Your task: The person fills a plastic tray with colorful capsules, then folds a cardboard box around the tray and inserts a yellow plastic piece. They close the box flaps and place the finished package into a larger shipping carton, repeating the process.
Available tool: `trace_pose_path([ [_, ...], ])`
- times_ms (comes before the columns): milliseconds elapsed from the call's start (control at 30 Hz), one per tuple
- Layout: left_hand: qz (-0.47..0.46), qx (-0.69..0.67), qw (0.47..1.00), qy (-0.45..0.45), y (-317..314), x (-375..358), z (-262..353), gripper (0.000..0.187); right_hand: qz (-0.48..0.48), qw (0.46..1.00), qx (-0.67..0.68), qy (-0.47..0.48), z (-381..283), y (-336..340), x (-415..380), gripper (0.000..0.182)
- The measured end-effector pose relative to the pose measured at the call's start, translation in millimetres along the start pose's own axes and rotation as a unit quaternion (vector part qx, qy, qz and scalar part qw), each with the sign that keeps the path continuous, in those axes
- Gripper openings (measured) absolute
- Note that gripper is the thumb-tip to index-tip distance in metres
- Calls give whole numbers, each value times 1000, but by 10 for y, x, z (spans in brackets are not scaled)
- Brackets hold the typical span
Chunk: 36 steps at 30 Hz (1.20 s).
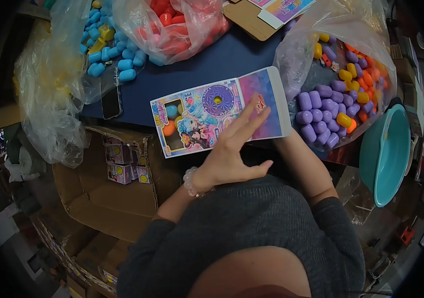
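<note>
A printed cardboard toy box (197,116) lies tilted in front of me over the table's near edge. Blue, yellow and orange round pieces show through its window, and a purple dial (218,101) is on its front. At the right end its pale flap (279,102) sticks out. My left hand (232,154), with a beaded bracelet at the wrist, is open across the box's front, fingers spread and thumb pointing right. My right hand reaches in under the box's right end; only the wrist and forearm (304,161) show, and its fingers are hidden.
Clear bags hold blue capsules (127,75), red pieces (174,37) and purple capsules (316,116) mixed with orange and yellow. A phone (111,102) lies on the dark blue table (217,59). An open carton (102,206) with small boxes stands left; a teal basin (386,156) is right.
</note>
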<state>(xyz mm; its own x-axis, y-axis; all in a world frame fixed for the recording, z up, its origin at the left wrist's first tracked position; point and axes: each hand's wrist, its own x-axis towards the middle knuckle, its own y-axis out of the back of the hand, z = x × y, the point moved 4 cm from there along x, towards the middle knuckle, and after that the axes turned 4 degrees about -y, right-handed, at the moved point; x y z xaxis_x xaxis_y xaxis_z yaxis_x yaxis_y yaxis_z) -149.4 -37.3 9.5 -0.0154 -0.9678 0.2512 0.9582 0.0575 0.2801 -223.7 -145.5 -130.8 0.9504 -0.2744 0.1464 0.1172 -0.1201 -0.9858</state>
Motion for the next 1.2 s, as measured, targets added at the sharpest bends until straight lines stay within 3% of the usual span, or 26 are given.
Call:
trace_pose_path([
  [67,58,257,964,31,337,-188,-40,91,10,1000,17,-17,39,-154,41,54],
  [100,6,420,900,118,468,-249,-15,92,21,999,32,-33,69,-226,67,56],
  [200,-30,497,860,110,451,-350,-136,88,-55,997,37,26,70,-355,133,54],
  [333,-43,494,863,98,489,-278,-156,90,-116,993,-37,5,32,-447,287,55],
  [367,-51,490,866,86,502,-271,-138,92,91,970,-221,-34,-3,-455,219,50],
  [400,-61,499,860,84,514,-244,-93,92,309,871,-378,-60,-99,-677,106,46],
  [433,-61,502,859,80,532,-232,-74,93,248,753,-608,26,-171,-636,50,26],
  [500,-67,494,864,67,557,-206,-51,94,186,681,-693,145,-279,-960,-221,25],
  [533,-67,487,868,66,585,-190,-26,95,236,668,-689,156,-451,-1578,-556,26],
  [600,-79,486,867,72,631,-141,22,99,367,558,-721,187,-921,-2234,-1288,22],
  [633,-88,479,872,48,640,-119,28,99,438,450,-732,265,-1216,-2409,-1710,19],
  [667,-93,468,877,58,674,-108,16,100,489,302,-766,288,-1541,-2482,-2172,17],
  [767,-93,456,882,75,693,-73,60,104,632,69,-770,49,-2433,-2292,-3397,23],
  [933,-109,422,892,117,736,7,49,107,626,8,-775,-85,-3305,-1352,-4336,40],
  [1100,-99,461,877,89,687,-62,18,109,621,35,-774,-116,-3386,-1226,-4401,48],
  [1167,-74,484,869,72,636,-81,3,106,620,102,-770,-110,-3428,-1247,-4628,56],
  [1200,-76,486,867,74,615,-79,13,105,638,61,-760,-104,-3422,-1357,-4705,57],
])
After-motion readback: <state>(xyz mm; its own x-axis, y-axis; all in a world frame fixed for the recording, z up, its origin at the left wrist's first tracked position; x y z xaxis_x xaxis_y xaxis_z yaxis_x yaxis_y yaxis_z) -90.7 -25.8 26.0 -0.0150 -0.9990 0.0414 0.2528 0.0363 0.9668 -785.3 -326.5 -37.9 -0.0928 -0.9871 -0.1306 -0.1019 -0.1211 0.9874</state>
